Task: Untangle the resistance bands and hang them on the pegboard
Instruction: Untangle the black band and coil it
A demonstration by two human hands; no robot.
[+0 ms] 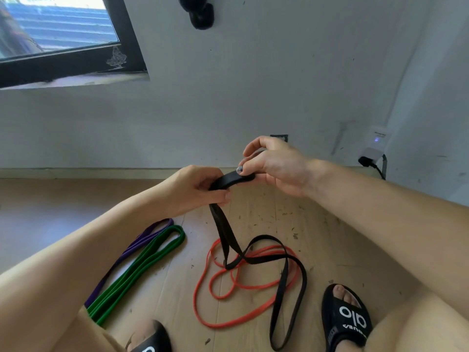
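Observation:
A black resistance band [280,290] is lifted at one end and trails down to the wooden floor, where it lies looped over a thin red band [203,280]. My left hand [195,190] grips the raised black end from the left. My right hand [274,166] pinches the same end from the right, thumb on top. A green band [142,265] and a purple band [132,246] lie side by side, straightened, on the floor at the left. No pegboard shows in the head view.
A white wall [253,97] rises just ahead, with a dark-framed window [76,64] at the upper left and a black fixture [200,13] high up. A plugged-in white adapter [375,146] sits at the right. My feet in black slides [347,318] rest near the bands.

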